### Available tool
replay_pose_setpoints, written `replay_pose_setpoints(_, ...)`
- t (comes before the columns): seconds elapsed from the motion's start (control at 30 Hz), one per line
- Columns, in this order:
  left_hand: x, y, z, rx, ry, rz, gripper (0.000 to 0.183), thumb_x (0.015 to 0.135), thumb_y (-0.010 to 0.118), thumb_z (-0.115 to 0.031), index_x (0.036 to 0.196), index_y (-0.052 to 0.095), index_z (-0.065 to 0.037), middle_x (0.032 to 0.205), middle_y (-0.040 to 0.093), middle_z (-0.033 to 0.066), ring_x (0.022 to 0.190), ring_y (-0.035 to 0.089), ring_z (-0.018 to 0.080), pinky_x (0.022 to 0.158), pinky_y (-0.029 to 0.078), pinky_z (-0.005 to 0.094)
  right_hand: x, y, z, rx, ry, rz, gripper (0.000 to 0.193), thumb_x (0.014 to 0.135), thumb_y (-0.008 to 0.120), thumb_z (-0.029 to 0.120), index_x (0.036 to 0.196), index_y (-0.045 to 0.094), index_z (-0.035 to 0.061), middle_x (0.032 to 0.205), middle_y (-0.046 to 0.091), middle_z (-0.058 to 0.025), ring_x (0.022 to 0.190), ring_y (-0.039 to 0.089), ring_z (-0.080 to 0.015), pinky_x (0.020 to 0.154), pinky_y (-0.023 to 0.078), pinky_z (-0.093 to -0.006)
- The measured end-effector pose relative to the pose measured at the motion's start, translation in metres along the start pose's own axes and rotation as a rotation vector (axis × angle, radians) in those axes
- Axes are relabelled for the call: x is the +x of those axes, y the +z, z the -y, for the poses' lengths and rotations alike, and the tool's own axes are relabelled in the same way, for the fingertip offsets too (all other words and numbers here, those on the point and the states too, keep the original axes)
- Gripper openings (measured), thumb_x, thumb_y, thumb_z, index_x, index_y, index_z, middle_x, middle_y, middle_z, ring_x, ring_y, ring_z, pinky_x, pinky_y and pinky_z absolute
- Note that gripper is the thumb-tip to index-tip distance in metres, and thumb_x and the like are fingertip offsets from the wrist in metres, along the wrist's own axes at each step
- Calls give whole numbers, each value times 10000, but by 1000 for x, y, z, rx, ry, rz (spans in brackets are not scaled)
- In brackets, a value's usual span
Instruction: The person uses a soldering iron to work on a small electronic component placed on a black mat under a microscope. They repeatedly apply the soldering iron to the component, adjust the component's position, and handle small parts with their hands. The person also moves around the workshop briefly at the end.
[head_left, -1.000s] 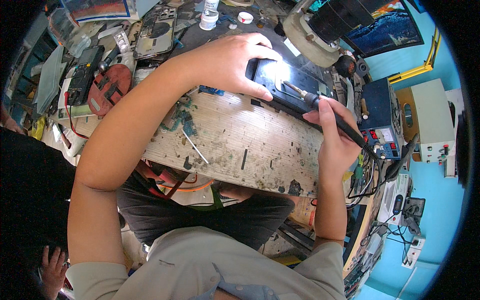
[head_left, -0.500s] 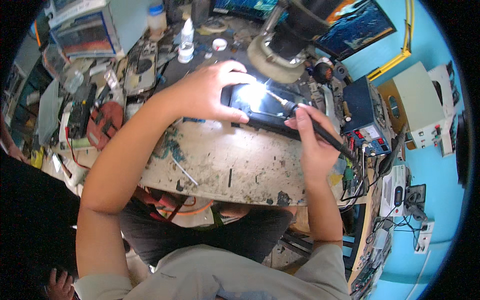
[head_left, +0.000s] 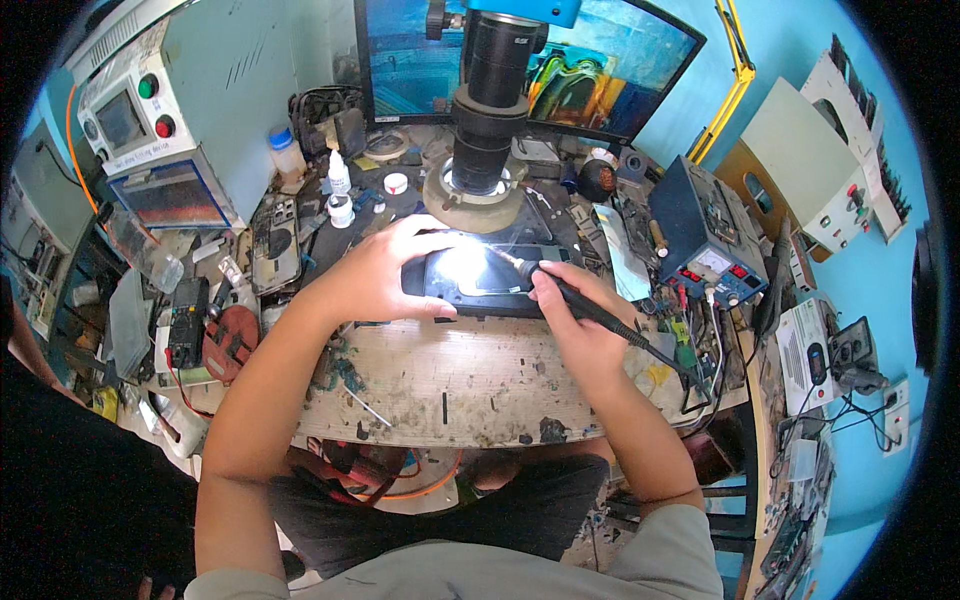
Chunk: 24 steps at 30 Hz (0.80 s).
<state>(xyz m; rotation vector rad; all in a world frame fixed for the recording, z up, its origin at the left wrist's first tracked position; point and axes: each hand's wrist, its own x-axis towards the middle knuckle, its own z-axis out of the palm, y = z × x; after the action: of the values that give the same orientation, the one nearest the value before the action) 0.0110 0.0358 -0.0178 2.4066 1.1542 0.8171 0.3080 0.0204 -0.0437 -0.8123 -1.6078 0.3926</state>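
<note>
A black, flat device (head_left: 490,304) lies under the microscope's lens, a patch of its surface washed out by glaring white light. My left hand (head_left: 390,275) spans its left end, thumb on the near edge and fingers toward the far edge. In my right hand (head_left: 575,315) is a soldering iron (head_left: 592,312), held like a pen from the right. Its metal tip points left into the lit patch; the glare hides whether it touches. The black microscope (head_left: 485,110), with a pale ring around its lower end, stands just beyond my hands.
A wide monitor (head_left: 640,75) stands at the back. On the right is a blue power supply (head_left: 715,235) with cables. White bottles (head_left: 339,175), a multimeter (head_left: 188,320) and a red round thing (head_left: 231,343) lie leftward. A white stick (head_left: 368,408) rests near the front edge. Someone in dark clothing (head_left: 90,470) is at left.
My view has tilted upward, so the monitor and microscope show more fully and the bench sits lower in the picture. Both hands keep their places at the device, the soldering iron still pointing into the light.
</note>
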Motion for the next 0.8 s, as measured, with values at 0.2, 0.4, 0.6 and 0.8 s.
replay_pose_setpoints(0.2,-1,7,11,7,51,-48,841,761,981,-443,1466,701,-79,1499,629,193,1374,629,392,1166,504,491,0,0,-3,12,-50,-10,211,902,907,36,1076,803,-22,951,823,-161,807,794,-203,739,619,-299)
replay_pose_setpoints(0.4,-2,5,2,50,-12,-45,831,765,980,-450,1461,706,-89,1494,627,190,1363,637,392,1162,508,492,0,-1,-1,-14,-120,-1,226,898,904,23,1089,791,-20,954,821,-168,817,804,-228,732,623,-317)
replay_pose_setpoints(0.6,-1,7,3,65,-15,-43,840,773,967,-467,1483,695,-112,1508,615,192,1391,613,396,1181,491,493,5,-2,2,-44,-187,-7,227,892,902,19,1087,789,-12,955,820,-169,820,809,-243,727,625,-324)
replay_pose_setpoints(0.8,1,1,-2,47,-41,-13,863,760,977,-467,1485,689,-97,1479,634,197,1376,626,388,1173,498,486,7,-4,8,-104,-217,-11,215,892,896,16,1083,798,0,959,820,-170,824,810,-245,744,628,-335)
